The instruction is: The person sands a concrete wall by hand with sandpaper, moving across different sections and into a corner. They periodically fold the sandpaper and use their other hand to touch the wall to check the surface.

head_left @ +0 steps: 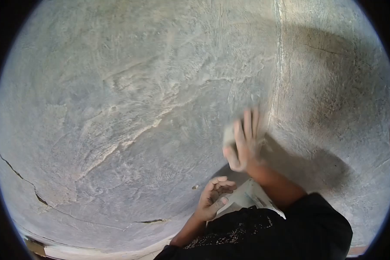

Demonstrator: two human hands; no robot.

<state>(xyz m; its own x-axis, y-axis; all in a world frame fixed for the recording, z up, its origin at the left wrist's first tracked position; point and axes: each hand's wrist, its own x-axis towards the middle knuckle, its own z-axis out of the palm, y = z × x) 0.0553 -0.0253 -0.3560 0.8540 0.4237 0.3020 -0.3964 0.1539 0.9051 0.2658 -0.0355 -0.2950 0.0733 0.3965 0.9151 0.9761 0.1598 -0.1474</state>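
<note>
A pale thing (246, 194) shows between the hands and the black shirt (255, 238); whether it is a container, and what it may hold, cannot be told. The right hand (244, 147) has its fingers nearly straight over a pale pad (228, 135) in front of the grey wall (138, 108); blur hides whether it grips the pad or touches the wall. The left hand (214, 198), lower, is half curled, thumb and fingers apart. The pad is mostly covered, and the picture's round edge cuts off the wall.
</note>
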